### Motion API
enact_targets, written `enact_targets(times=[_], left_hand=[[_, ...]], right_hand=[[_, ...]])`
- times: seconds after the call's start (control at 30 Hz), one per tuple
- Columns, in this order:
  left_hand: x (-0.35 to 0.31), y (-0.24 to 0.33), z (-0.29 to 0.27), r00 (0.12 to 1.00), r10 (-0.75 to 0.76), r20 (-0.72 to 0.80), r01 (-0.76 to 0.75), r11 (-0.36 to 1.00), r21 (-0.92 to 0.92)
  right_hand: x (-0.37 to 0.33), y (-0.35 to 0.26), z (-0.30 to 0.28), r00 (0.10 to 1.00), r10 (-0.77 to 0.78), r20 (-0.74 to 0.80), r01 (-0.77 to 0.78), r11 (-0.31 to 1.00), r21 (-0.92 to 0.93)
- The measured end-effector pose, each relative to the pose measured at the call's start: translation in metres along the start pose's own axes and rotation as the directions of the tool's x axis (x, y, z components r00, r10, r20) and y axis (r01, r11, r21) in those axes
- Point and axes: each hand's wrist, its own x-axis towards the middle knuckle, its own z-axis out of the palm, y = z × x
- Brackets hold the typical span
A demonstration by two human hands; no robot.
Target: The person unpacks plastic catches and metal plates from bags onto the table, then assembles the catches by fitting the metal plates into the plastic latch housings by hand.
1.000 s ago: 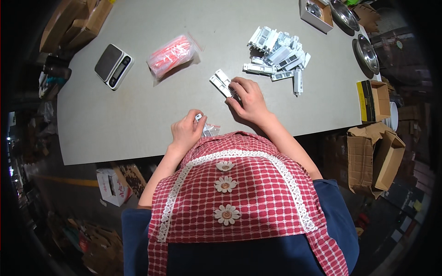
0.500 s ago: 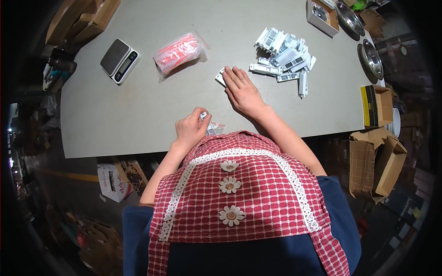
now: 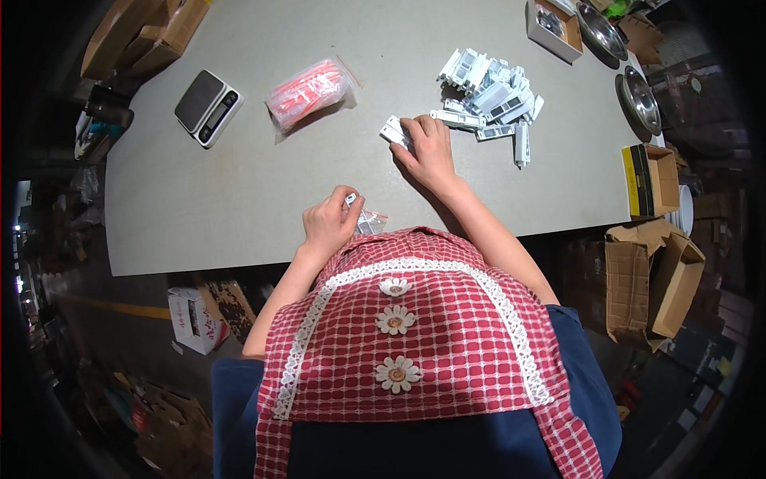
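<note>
Just left of the pile [image 3: 496, 89], the right hand [image 3: 431, 156] curls over pale parts [image 3: 392, 130], its grip unclear; farther left, the left hand [image 3: 326, 224] pinches a strip [image 3: 351, 199]. Likely light and stiff, all suit edge holds.

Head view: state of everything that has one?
Left hand: closed on white part
Right hand: over white pieces, grip unclear
Clear bag: partly hidden
Pile of parts: loosely heaped
Pink-filled bag: lying, seal unclear
Scale: flat, display unreadable
White box: open, things inside
</note>
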Motion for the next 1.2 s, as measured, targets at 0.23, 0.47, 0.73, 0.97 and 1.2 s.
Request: enact_targets(times=[0.23,0.47,0.73,0.97,1.2], left_hand=[[0.000,0.001,0.003,0.999,-0.019,-0.033,0.018,0.999,-0.031],[0.001,0.000,0.003,0.999,-0.021,-0.037,0.020,0.999,-0.034],[0.001,-0.004,0.002,1.000,-0.002,-0.019,0.001,0.998,-0.061],[0.008,0.003,-0.008,0.982,-0.184,0.042,0.188,0.977,-0.098],[0.046,0.045,-0.050,0.953,-0.289,0.096,0.302,0.864,-0.403]], right_hand=[[0.000,0.004,-0.002,1.000,-0.009,-0.016,0.009,0.999,0.051],[-0.005,0.000,-0.007,1.000,-0.018,-0.006,0.018,0.999,0.047],[-0.014,0.009,-0.015,0.999,0.043,0.013,-0.044,0.985,0.168],[-0.015,-0.022,-0.046,0.877,0.398,0.270,-0.443,0.450,0.775],[0.002,-0.062,-0.102,0.679,0.351,0.645,-0.651,-0.118,0.750]])
